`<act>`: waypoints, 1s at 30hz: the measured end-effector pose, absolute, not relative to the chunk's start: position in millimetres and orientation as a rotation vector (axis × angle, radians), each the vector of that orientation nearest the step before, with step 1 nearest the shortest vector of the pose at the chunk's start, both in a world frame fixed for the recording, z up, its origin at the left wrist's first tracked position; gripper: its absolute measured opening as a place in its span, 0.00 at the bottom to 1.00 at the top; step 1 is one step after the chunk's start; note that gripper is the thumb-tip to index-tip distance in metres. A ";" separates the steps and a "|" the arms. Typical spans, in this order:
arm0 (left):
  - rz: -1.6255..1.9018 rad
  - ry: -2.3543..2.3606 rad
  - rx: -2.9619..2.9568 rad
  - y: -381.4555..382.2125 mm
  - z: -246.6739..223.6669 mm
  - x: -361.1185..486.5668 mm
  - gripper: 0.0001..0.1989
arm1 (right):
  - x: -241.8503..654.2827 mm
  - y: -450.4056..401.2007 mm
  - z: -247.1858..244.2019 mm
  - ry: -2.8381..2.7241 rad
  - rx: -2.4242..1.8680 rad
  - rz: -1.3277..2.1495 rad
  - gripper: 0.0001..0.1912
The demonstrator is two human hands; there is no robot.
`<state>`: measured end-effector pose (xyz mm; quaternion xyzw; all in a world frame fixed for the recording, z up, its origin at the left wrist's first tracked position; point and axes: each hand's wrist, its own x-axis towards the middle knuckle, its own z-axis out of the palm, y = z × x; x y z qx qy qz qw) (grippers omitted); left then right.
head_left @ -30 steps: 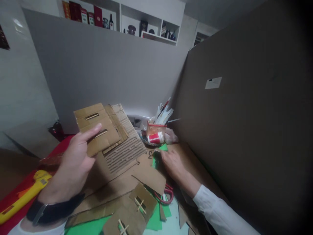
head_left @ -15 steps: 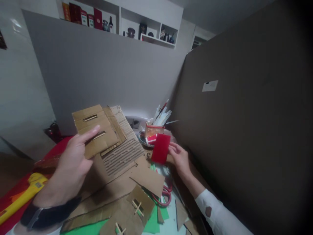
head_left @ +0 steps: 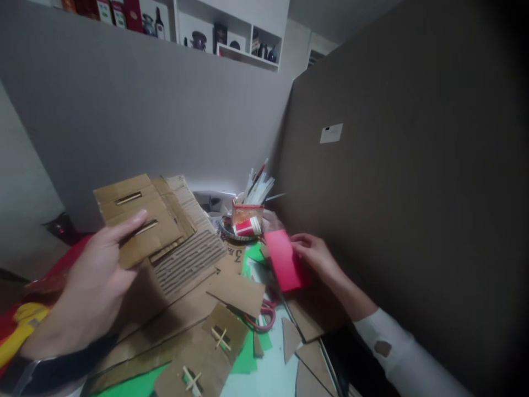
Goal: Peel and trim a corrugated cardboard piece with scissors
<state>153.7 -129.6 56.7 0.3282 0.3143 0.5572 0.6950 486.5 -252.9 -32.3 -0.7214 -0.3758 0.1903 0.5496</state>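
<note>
Panel (head_left: pixel 155 207) gripped in the left hand (head_left: pixel 88 275), red card (head_left: pixel 283 259) pinched in the right hand (head_left: pixel 318 253).

Left thumb's pressed flat on the panel, up over the left part of the surface (head_left: pixel 262 380); the other fingers on that side are hidden underneath. Can't tell if the panel's attached to the ridged cardboard (head_left: pixel 190 262) behind it. Right fingers have the card by its right edge, but the thumb's hard to make out, and I can't tell if the card touches what's below. Scissors (head_left: pixel 268 320) only show their red handles, partly under a scrap (head_left: pixel 237 295). Yellow tool (head_left: pixel 25 328) at far left is cut off by the frame and wrist.
</note>
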 end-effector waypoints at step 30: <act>1.260 0.646 0.802 -136.1 58.7 159.7 0.15 | 439.9 -310.9 -28.7 -1.223 -1.807 0.744 0.16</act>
